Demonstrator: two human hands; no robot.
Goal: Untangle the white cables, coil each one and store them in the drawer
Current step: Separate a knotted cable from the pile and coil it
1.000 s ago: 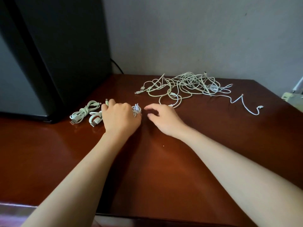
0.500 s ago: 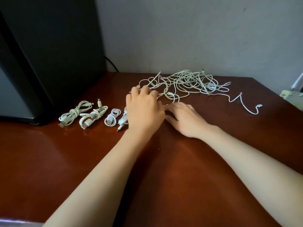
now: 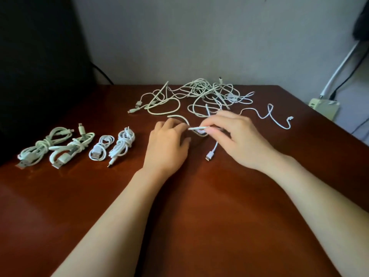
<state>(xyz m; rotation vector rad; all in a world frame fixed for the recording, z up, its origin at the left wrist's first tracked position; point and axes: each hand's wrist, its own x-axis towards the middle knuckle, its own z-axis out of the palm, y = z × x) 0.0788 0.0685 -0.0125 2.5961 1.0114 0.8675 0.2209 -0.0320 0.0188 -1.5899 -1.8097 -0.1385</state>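
A tangle of white cables (image 3: 199, 94) lies at the back of the brown table (image 3: 199, 206). My right hand (image 3: 237, 138) pinches a white cable (image 3: 212, 150) whose plug end hangs down onto the table beside it. My left hand (image 3: 167, 146) rests close by with its fingertips on the same cable's loop; its grip is partly hidden. Several coiled white cables sit in a row at the left: one (image 3: 43, 145), a second (image 3: 69, 150), a small one (image 3: 99, 149) and a fourth (image 3: 121, 145). No drawer shows.
A large black box (image 3: 40, 66) stands at the table's back left with a black cord behind it. A pale power strip (image 3: 324, 106) and wall cords sit off the right edge. A loose white cable end (image 3: 279, 120) trails right of the tangle.
Both hands moved right, away from the coiled row and toward the tangle. My right hand has picked up a cable end, and the fourth coil now lies uncovered.
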